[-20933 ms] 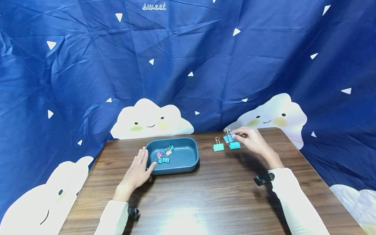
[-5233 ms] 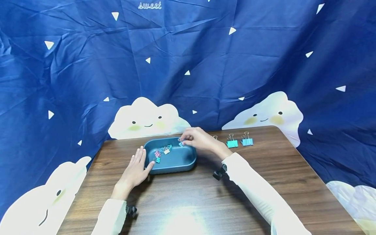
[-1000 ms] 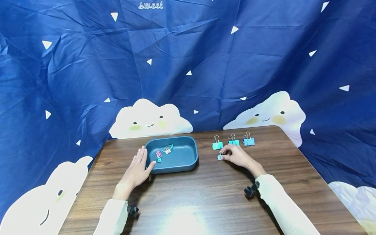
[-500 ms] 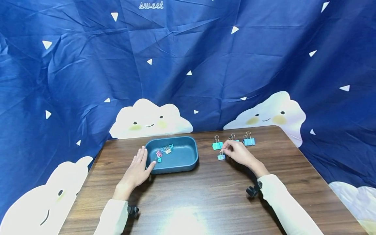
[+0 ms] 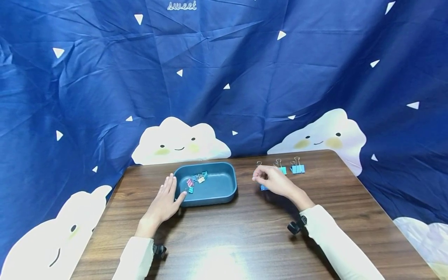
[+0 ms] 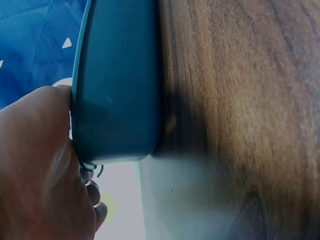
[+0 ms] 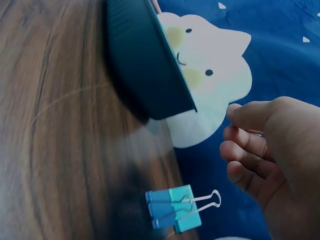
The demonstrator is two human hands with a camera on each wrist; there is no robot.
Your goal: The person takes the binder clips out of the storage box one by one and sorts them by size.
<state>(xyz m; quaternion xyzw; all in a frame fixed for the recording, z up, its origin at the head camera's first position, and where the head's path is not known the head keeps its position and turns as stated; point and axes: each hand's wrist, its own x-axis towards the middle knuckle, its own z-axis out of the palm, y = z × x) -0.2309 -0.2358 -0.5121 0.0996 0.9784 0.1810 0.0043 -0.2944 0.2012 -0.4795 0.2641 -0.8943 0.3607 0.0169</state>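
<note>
Head view has the left hand (image 5: 162,206) at the left end of a dark teal tray (image 5: 221,186), its fingers straight and its thumb spread out to the near left corner, touching the rim. Inside the tray, toward that same end, small binder clips lie in a loose cluster: a pink clip (image 5: 190,182), a pale clip (image 5: 201,179) and a teal clip (image 5: 190,190) among them. The right hand (image 5: 274,181) hovers above the wooden table (image 5: 245,233), to the right of the tray, fingers loosely bent; the right wrist view shows a slim gap between the thumb and the index fingertip. Beneath it sits a small blue clip (image 5: 264,187), partly hidden. Just behind that stands a larger turquoise clip (image 7: 185,195), its wire handles raised; whether the two touch, I cannot tell. Farther right along the back edge are a green clip (image 5: 283,170), partly covered by the hand, and a large blue clip (image 5: 298,169), both with handles upright.
</note>
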